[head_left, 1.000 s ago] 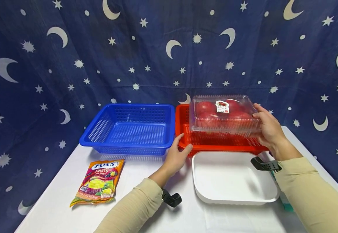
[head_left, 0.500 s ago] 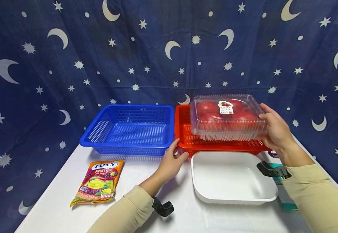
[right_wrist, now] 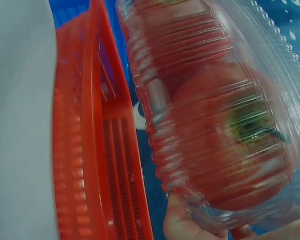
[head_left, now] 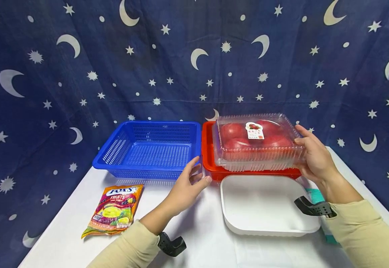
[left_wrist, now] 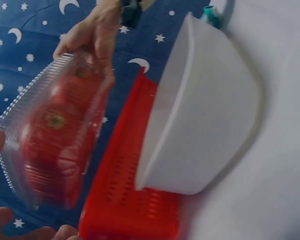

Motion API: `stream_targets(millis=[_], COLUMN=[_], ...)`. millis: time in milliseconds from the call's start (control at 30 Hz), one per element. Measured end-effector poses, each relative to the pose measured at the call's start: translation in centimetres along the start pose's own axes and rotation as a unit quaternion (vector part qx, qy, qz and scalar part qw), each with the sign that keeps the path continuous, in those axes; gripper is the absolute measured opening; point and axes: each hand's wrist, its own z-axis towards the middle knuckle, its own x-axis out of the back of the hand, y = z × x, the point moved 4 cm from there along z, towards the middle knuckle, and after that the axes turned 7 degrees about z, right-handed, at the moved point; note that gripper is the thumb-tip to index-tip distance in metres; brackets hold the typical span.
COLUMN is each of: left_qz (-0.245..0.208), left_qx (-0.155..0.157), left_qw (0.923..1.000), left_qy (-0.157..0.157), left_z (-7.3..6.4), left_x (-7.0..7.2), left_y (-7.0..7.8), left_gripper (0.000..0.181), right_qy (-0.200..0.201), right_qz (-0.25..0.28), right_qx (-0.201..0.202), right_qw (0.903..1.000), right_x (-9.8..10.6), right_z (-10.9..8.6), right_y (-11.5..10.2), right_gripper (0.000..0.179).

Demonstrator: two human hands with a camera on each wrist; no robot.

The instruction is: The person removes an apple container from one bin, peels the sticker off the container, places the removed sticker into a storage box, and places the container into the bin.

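My right hand (head_left: 316, 156) grips the right end of a clear plastic box (head_left: 258, 143) of red fruit with a white label on its lid. The box hangs tilted over the red basket (head_left: 209, 163) and hides most of it. In the right wrist view, a red fruit (right_wrist: 230, 135) with a greenish stem end shows through the ribbed wall. My left hand (head_left: 184, 188) holds nothing, fingers loosely bent and apart, in front of the gap between the red basket and the blue basket (head_left: 147, 169). The left wrist view shows the box (left_wrist: 55, 140) near its fingertips.
A white tub (head_left: 269, 208) stands in front of the red basket. Under the right forearm lies a partly hidden teal packet (head_left: 329, 238). A bag of Fox's candy (head_left: 114, 210) lies at the left on the white table (head_left: 207, 238), before a starry curtain (head_left: 167, 56).
The box rose slightly and shifted right, then came down and back left over the red basket. My left hand has drawn back from the red basket's rim, toward the left and nearer me.
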Motion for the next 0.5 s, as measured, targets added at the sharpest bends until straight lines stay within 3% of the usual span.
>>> stream_targets(millis=[200,367,500], left_qz=[-0.013,-0.024,-0.008], left_qx=[-0.013,-0.040,-0.059], left_qw=[0.9998,0.9989,0.9982], left_qy=[0.008,-0.003,0.000], left_z=[-0.1,-0.3,-0.6], left_x=[1.1,1.4,1.6], left_y=[1.3,1.5,1.6], left_gripper=[0.077,0.077,0.080], right_qy=[-0.036,-0.046,-0.052], right_qz=[-0.010,-0.010,0.006], right_qx=[-0.008,-0.020,-0.009], right_qw=[0.9993,0.9987,0.9986], right_x=[-1.6,-3.0,-4.0], right_z=[-0.9,-1.8,-2.3], right_y=[0.8,1.6,2.1], right_gripper=[0.063,0.063,0.061])
